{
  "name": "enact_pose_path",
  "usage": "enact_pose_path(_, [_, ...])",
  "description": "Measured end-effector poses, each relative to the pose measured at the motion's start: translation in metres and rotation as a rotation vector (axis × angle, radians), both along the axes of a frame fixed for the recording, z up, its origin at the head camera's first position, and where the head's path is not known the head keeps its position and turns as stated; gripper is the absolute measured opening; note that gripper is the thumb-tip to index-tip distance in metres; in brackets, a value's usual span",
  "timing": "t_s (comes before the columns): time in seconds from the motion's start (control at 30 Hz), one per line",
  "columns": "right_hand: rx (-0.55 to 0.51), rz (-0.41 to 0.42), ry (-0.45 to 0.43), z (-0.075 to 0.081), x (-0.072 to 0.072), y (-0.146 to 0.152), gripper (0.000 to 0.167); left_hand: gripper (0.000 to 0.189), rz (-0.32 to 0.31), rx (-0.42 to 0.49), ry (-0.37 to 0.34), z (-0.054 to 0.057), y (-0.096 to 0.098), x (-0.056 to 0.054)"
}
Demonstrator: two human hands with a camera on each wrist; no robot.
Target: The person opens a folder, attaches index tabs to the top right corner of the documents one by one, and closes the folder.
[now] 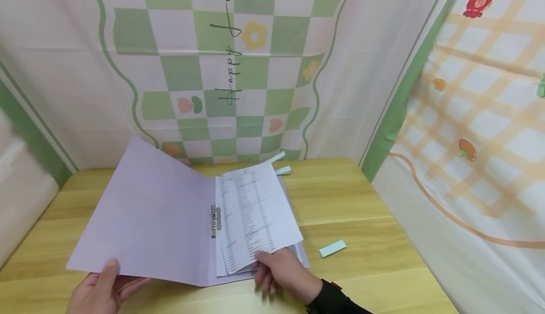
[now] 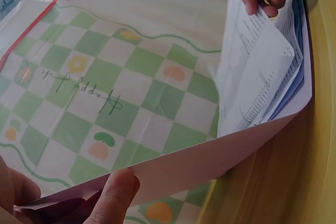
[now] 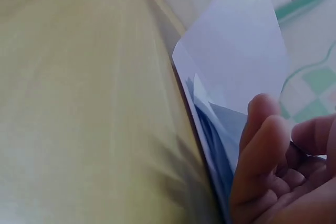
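A lavender file folder (image 1: 149,214) lies opened on the table, its left cover tilted up. My left hand (image 1: 95,291) grips the lower edge of that cover, thumb on the inner face. On the folder's right side rests a stack of printed sheets (image 1: 251,210), next to a metal clip (image 1: 215,220) at the spine. My right hand (image 1: 286,270) pinches the bottom edge of the top sheet, thumb on the print. The left wrist view shows this sheet (image 2: 257,72) curving up, with more sheets beneath. Pale tabs (image 1: 283,170) stick out past the stack's top right.
A loose pale green strip (image 1: 333,248) lies on the wood-grain table (image 1: 362,205) right of the folder. A checked, printed cloth (image 1: 230,68) hangs behind the table, and an orange-plaid cloth (image 1: 472,115) hangs on the right.
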State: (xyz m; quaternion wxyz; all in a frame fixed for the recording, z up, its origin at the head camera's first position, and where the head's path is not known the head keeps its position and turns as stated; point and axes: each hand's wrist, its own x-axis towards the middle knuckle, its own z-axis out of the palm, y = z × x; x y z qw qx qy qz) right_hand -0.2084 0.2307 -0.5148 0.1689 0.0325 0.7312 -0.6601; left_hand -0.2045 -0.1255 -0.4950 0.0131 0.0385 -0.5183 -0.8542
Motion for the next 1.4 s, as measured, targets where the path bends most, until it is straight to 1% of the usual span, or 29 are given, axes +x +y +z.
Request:
enact_pose_path(0.1, [-0.081, -0.019, -0.09, -0.007, 0.0, 0.005, 0.041, 0.033, -0.009, -0.002, 0.024, 0.0, 0.0, 0.0])
enact_pose_path(0.2, [-0.211, -0.026, -0.189, -0.012, 0.001, 0.009, 0.041, 0.034, -0.01, -0.013, 0.028, 0.001, 0.001, 0.0])
enact_pose_path(0.3, [-0.357, -0.002, -0.307, -0.015, 0.003, 0.013, 0.04, 0.035, -0.002, -0.035, 0.003, 0.003, 0.002, 0.0])
enact_pose_path(0.37, [-0.422, 0.038, -0.377, -0.015, 0.005, 0.016, 0.04, 0.036, 0.002, -0.047, -0.012, 0.004, 0.002, 0.0])
enact_pose_path(0.4, [-0.441, 0.061, -0.404, -0.015, 0.006, 0.017, 0.041, 0.036, 0.003, -0.052, -0.018, 0.004, 0.002, 0.0])
enact_pose_path(0.47, [-0.454, 0.115, -0.432, -0.014, 0.008, 0.018, 0.041, 0.035, 0.001, -0.052, -0.016, 0.004, 0.002, 0.001])
enact_pose_path(0.5, [-0.448, 0.14, -0.429, -0.012, 0.009, 0.018, 0.041, 0.034, -0.001, -0.048, -0.012, 0.004, 0.002, 0.001])
enact_pose_path(0.53, [-0.428, 0.167, -0.401, -0.009, 0.01, 0.018, 0.039, 0.033, -0.001, -0.043, -0.011, 0.004, 0.002, 0.001])
enact_pose_path(0.57, [-0.39, 0.196, -0.346, -0.005, 0.009, 0.018, 0.038, 0.031, -0.005, -0.037, -0.001, 0.003, 0.001, 0.001])
enact_pose_path(0.6, [-0.328, 0.22, -0.264, 0.0, 0.009, 0.018, 0.037, 0.03, -0.012, -0.029, 0.01, 0.002, 0.001, 0.001])
enact_pose_path(0.63, [-0.239, 0.241, -0.16, 0.006, 0.007, 0.017, 0.035, 0.028, -0.016, -0.024, 0.019, 0.002, 0.001, 0.001])
enact_pose_path(0.67, [-0.119, 0.258, -0.036, 0.013, 0.004, 0.017, 0.031, 0.027, -0.019, -0.02, 0.025, 0.001, 0.001, 0.001])
enact_pose_path(0.7, [0.036, 0.271, 0.106, 0.02, 0.001, 0.015, 0.027, 0.025, -0.024, -0.014, 0.035, 0.001, 0.001, 0.001])
enact_pose_path(0.73, [0.217, 0.282, 0.25, 0.026, -0.004, 0.014, 0.025, 0.024, -0.032, -0.009, 0.048, 0.0, 0.001, 0.0])
enact_pose_path(0.77, [0.411, 0.29, 0.379, 0.032, -0.008, 0.012, 0.024, 0.023, -0.042, -0.004, 0.069, 0.0, 0.002, -0.001])
enact_pose_path(0.8, [0.595, 0.296, 0.483, 0.037, -0.011, 0.008, 0.025, 0.023, -0.05, 0.005, 0.084, -0.001, 0.002, -0.001])
enact_pose_path(0.87, [0.906, 0.33, 0.625, 0.042, -0.018, 0.0, 0.036, 0.022, -0.062, 0.013, 0.113, -0.001, 0.003, -0.002])
enact_pose_path(0.9, [1.029, 0.362, 0.674, 0.042, -0.021, -0.004, 0.044, 0.022, -0.069, 0.018, 0.133, -0.001, 0.004, -0.003])
enact_pose_path(0.93, [1.123, 0.401, 0.699, 0.042, -0.023, -0.01, 0.049, 0.023, -0.071, 0.022, 0.151, -0.002, 0.004, -0.003])
enact_pose_path(0.97, [1.198, 0.44, 0.706, 0.04, -0.024, -0.015, 0.052, 0.023, -0.071, 0.023, 0.161, -0.002, 0.005, -0.003])
enact_pose_path(1.03, [1.292, 0.504, 0.689, 0.035, -0.026, -0.024, 0.054, 0.023, -0.066, 0.008, 0.162, -0.001, 0.006, -0.002])
enact_pose_path(1.1, [1.341, 0.549, 0.662, 0.03, -0.026, -0.031, 0.051, 0.023, -0.058, -0.014, 0.14, 0.0, 0.006, -0.001])
enact_pose_path(1.2, [1.363, 0.567, 0.626, 0.024, -0.025, -0.035, 0.047, 0.021, -0.053, -0.073, 0.079, 0.005, 0.008, -0.001])
enact_pose_path(1.3, [1.368, 0.565, 0.638, 0.02, -0.024, -0.035, 0.046, 0.019, -0.05, -0.153, 0.031, 0.009, 0.011, -0.002])
enact_pose_path(1.37, [1.353, 0.559, 0.645, 0.018, -0.024, -0.034, 0.046, 0.016, -0.048, -0.235, 0.009, 0.013, 0.014, -0.002])
enact_pose_path(1.4, [1.339, 0.56, 0.647, 0.017, -0.025, -0.033, 0.047, 0.017, -0.049, -0.277, -0.003, 0.015, 0.015, -0.003])
